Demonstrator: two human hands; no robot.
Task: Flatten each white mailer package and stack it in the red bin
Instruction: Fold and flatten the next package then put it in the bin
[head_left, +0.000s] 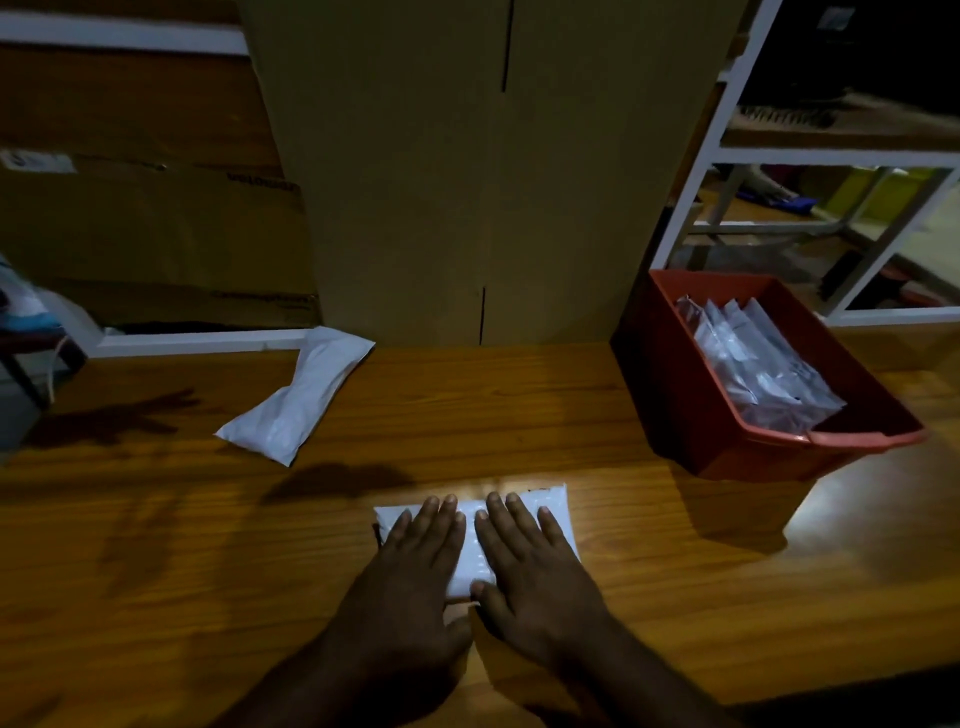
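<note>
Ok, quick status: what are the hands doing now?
Left hand, right hand flat, pressing near mailer. Second mailer puffy, far left. Red bin right, part filled. Nothing in the way.

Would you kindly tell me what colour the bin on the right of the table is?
The bin is red, seen best in the head view.

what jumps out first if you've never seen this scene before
The left hand and right hand lie flat side by side, pressing a brightly lit white mailer at the near middle of the wooden table. At the far right stands a red bin holding a stack of mailers. A puffy second mailer lies apart at the far left.
</note>
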